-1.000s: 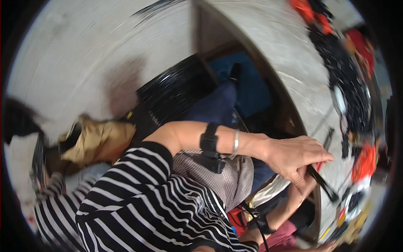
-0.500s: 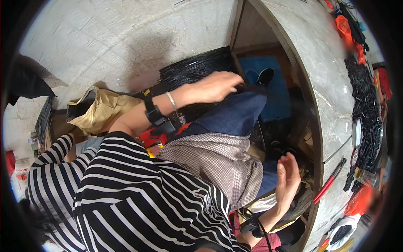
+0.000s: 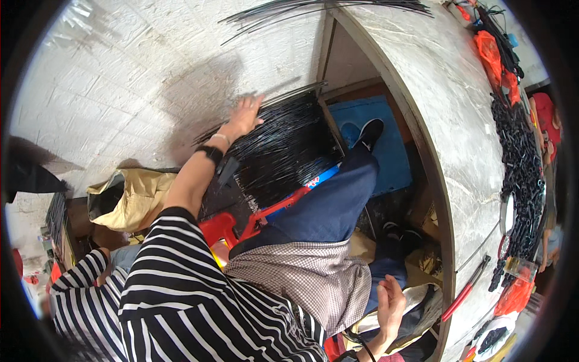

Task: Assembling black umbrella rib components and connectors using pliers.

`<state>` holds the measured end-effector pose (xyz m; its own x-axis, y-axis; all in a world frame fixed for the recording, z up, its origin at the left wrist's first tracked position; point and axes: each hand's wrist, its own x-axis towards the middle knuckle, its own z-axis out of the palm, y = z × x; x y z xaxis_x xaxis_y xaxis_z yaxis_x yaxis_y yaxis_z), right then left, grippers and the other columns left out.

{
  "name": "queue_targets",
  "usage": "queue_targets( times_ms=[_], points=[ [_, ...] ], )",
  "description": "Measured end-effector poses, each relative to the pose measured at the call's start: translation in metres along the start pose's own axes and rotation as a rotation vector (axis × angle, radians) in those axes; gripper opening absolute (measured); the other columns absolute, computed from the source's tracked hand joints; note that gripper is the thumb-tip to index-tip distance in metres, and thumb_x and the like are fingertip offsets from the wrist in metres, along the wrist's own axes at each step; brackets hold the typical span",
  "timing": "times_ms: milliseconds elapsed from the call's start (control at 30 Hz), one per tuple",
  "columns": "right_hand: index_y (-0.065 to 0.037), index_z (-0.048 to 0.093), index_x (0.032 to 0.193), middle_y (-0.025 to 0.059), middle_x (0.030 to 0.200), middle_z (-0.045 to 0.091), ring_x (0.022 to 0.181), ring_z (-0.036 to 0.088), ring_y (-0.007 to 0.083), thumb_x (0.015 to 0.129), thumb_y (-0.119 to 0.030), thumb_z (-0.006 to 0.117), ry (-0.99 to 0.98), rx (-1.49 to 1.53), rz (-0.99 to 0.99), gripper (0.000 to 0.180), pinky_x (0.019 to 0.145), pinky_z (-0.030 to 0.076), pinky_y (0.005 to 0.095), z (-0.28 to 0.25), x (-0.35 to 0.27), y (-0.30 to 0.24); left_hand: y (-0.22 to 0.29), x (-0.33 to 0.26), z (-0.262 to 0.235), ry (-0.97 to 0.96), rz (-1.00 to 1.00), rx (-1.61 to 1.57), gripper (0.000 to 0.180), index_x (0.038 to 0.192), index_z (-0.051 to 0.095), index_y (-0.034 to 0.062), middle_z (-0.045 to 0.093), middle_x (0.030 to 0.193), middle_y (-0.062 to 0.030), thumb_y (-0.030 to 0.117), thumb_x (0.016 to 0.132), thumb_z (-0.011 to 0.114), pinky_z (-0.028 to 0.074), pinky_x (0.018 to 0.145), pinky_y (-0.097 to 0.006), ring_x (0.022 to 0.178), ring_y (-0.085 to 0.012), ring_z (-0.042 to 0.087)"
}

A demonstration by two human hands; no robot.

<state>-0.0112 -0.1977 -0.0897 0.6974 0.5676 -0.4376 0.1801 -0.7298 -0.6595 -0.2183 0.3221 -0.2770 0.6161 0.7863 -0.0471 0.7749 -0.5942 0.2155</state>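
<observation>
My left hand [image 3: 244,114] is stretched out over the far left edge of a large heap of thin black strips [image 3: 283,142], its fingers apart and nothing visible in them. Whether the fingertips touch the strips I cannot tell. The strips lie side by side next to the white wall. My right hand [image 3: 391,306] hangs in the air beside my right knee, loosely curled with thumb and fingers apart, and holds nothing that I can see. Black bands circle both wrists.
A grey stone-patterned table [image 3: 416,78] curves along the right, bearing red-handled pliers [image 3: 467,286], a long pile of small black parts [image 3: 515,163] and more long black strips [image 3: 325,11]. A gold sack [image 3: 142,193] and red plastic stool [image 3: 220,229] are at left. Another person sits there.
My left hand has swung from above my knee to the left, over the strips, and opened out. My right hand has dropped lower. My view has shifted, showing more of the heap.
</observation>
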Motion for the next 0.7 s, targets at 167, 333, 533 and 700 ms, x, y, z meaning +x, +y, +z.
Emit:
queue_targets(
  times_ms=[167, 333, 533, 700],
  points=[
    [0.008, 0.055, 0.113, 0.0165, 0.09, 0.065, 0.081, 0.064, 0.0213, 0.085, -0.006, 0.059, 0.004, -0.094, 0.026, 0.032, 0.075, 0.05, 0.0307, -0.004, 0.006, -0.004, -0.025, 0.017, 0.018, 0.198, -0.18, 0.219, 0.046, 0.128, 0.046, 0.0061, 0.05, 0.128, -0.0224, 0.019, 0.087, 0.06, 0.039, 0.1, -0.049, 0.118, -0.0421, 0.047],
    [0.008, 0.056, 0.113, 0.0182, 0.09, 0.066, 0.082, 0.065, 0.0236, 0.086, -0.009, 0.059, -0.001, -0.097, 0.048, 0.032, 0.075, 0.051, 0.0327, -0.007, 0.008, -0.006, -0.035, 0.0, 0.002, -0.44, -0.225, 0.098, 0.021, 0.094, 0.068, 0.0034, 0.065, 0.102, -0.0193, 0.022, 0.086, 0.061, 0.051, 0.082, -0.045, 0.099, -0.0349, 0.062],
    [0.005, 0.059, 0.11, 0.0146, 0.088, 0.066, 0.08, 0.064, 0.0185, 0.085, -0.01, 0.062, 0.041, -0.03, -0.017, 0.029, 0.073, 0.051, 0.0304, -0.01, 0.013, 0.039, 0.099, 0.042, -0.138, 0.452, 0.265, -0.109, 0.047, 0.123, 0.053, 0.0088, 0.057, 0.115, -0.0122, 0.02, 0.079, 0.067, 0.043, 0.092, -0.043, 0.109, -0.0309, 0.053],
    [0.001, 0.059, 0.116, 0.02, 0.093, 0.067, 0.083, 0.066, 0.0276, 0.089, -0.019, 0.061, 0.073, -0.168, -0.259, 0.034, 0.075, 0.05, 0.035, -0.013, 0.013, 0.002, 0.146, 0.111, -0.208, 0.871, 0.457, 0.126, 0.063, 0.128, 0.046, 0.0078, 0.047, 0.127, -0.0084, 0.017, 0.071, 0.073, 0.034, 0.099, -0.046, 0.119, -0.0259, 0.044]
  ],
)
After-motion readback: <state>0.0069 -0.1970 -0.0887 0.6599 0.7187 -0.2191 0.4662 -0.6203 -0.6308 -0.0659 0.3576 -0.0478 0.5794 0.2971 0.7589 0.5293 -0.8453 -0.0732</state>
